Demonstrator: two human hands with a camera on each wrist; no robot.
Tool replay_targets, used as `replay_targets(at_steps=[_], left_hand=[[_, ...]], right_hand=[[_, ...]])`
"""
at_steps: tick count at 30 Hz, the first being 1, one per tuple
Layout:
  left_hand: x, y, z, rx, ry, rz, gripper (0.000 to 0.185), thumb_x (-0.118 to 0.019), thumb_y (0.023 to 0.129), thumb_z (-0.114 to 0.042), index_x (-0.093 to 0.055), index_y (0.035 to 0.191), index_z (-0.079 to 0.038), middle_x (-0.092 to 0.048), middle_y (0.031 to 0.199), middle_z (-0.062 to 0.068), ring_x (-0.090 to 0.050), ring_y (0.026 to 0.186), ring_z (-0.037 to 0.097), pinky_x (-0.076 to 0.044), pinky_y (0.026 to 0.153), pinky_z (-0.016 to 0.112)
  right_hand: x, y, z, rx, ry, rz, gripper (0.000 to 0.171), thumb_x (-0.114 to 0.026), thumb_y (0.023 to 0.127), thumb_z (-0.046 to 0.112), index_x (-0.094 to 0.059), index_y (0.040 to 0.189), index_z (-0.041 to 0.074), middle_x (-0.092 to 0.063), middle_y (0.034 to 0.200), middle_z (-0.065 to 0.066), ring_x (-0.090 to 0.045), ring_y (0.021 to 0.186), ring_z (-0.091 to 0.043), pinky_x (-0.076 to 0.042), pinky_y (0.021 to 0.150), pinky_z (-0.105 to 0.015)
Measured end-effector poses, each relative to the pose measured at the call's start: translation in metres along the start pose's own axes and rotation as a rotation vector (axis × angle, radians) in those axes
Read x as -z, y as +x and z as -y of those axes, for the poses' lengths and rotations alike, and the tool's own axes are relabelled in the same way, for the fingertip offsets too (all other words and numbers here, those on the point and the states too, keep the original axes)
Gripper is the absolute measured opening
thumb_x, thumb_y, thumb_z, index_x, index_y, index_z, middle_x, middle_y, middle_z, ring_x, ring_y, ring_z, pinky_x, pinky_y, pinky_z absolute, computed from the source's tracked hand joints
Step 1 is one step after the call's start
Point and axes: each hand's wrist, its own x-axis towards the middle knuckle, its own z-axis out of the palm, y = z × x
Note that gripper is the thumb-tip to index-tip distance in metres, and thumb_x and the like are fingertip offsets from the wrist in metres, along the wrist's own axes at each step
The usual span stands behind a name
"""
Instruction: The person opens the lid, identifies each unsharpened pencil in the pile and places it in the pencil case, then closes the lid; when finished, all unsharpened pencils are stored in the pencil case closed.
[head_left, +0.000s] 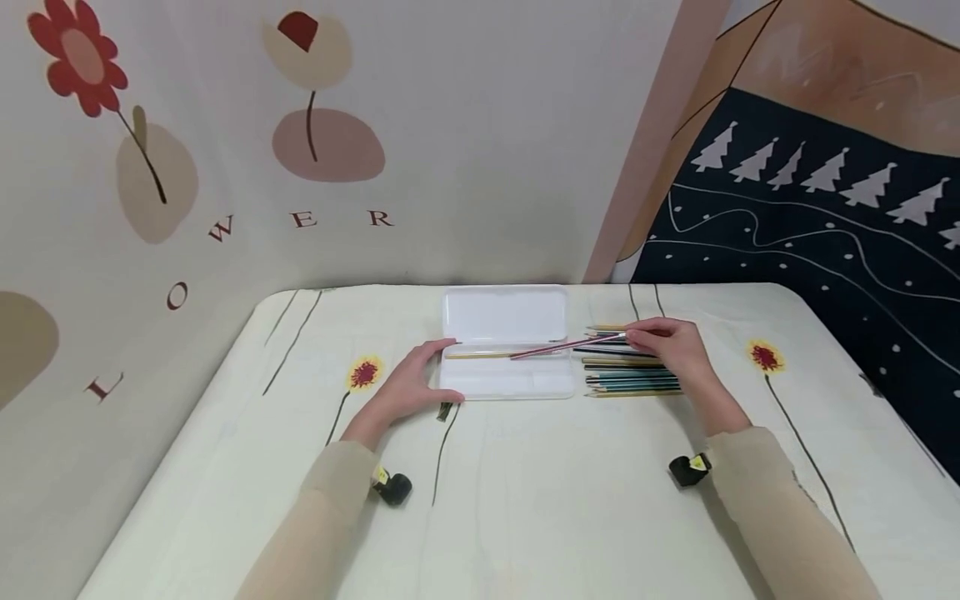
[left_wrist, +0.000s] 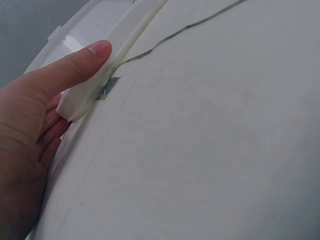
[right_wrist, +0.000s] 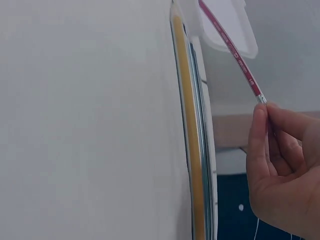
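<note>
Open white pencil case (head_left: 504, 346) on the bench (head_left: 525, 500), left hand (head_left: 408, 387) at its 9 o'clock end, thumb along the near edge, fingers curled round the end wall; right hand (head_left: 675, 346) pinching the end of a red pencil (head_left: 566, 345), its tip angled over the case; one yellow pencil (head_left: 480, 355) lying inside; row of pencils (head_left: 626, 375) at the case's 3 o'clock, beneath the right hand.
</note>
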Motion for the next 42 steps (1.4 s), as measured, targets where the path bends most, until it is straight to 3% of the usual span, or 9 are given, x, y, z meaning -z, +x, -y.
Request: replay_targets(at_steps=[3,6,15,22,27,35,42], left_hand=[[0.0,0.0,0.0,0.003,-0.003,-0.002,0.095,-0.089,0.071,-0.041,-0.04,0.151,-0.023,-0.041,0.155,0.013,-0.037,0.144,0.034,-0.032,0.118,0.055],[0.001,0.0,0.0,0.004,0.001,-0.001,0.096,-0.089,0.071,-0.042,-0.04,0.151,-0.023,-0.041,0.155,0.014,-0.037,0.144,0.034,-0.032,0.118,0.055],[0.002,-0.001,-0.001,-0.014,0.016,-0.004,0.097,-0.089,0.071,-0.041,-0.039,0.152,-0.021,-0.041,0.155,0.017,-0.037,0.144,0.036,-0.032,0.118,0.056],[0.0,-0.001,0.002,-0.014,0.016,-0.001,0.097,-0.089,0.07,-0.041,-0.039,0.152,-0.021,-0.041,0.154,0.016,-0.038,0.144,0.036,-0.033,0.118,0.056],[0.002,-0.001,0.004,-0.013,0.014,-0.007,0.097,-0.089,0.071,-0.041,-0.04,0.151,-0.022,-0.041,0.154,0.017,-0.038,0.144,0.037,-0.033,0.117,0.058],[0.001,0.001,0.002,-0.027,0.021,-0.008,0.096,-0.089,0.071,-0.041,-0.04,0.151,-0.021,-0.042,0.154,0.017,-0.038,0.143,0.037,-0.033,0.117,0.057],[-0.001,0.003,0.002,-0.032,0.013,-0.001,0.097,-0.089,0.071,-0.04,-0.04,0.152,-0.021,-0.042,0.154,0.018,-0.039,0.143,0.038,-0.033,0.116,0.057]], right_hand=[[-0.01,-0.001,0.005,0.057,-0.067,0.012,0.038,-0.069,0.095,0.027,-0.069,0.123,0.002,-0.067,0.091,0.02,-0.061,0.082,0.009,-0.051,0.077,-0.008],[-0.02,0.0,0.008,0.101,-0.067,0.034,0.034,-0.069,0.094,0.022,-0.069,0.12,0.0,-0.067,0.089,0.021,-0.062,0.08,0.011,-0.053,0.076,-0.009],[-0.046,0.003,0.014,0.121,-0.104,0.114,0.031,-0.071,0.093,0.019,-0.072,0.117,-0.001,-0.073,0.115,-0.012,-0.061,0.082,0.007,-0.053,0.076,-0.01],[-0.064,0.002,0.019,0.11,-0.211,0.153,0.024,-0.071,0.093,0.019,-0.075,0.111,0.003,-0.072,0.113,-0.014,-0.059,0.088,-0.012,-0.049,0.074,-0.016],[-0.075,0.002,0.023,0.119,-0.24,0.191,0.02,-0.072,0.092,0.016,-0.076,0.107,0.003,-0.073,0.109,-0.015,-0.058,0.084,-0.017,-0.049,0.07,-0.02],[-0.076,0.005,0.025,0.124,-0.256,0.214,0.02,-0.069,0.094,0.015,-0.075,0.109,0.004,-0.071,0.112,-0.015,-0.058,0.092,-0.02,-0.05,0.074,-0.02],[-0.056,0.008,0.023,0.117,-0.225,0.203,0.023,-0.068,0.094,0.015,-0.073,0.114,0.003,-0.071,0.114,-0.013,-0.062,0.092,-0.015,-0.051,0.075,-0.017]])
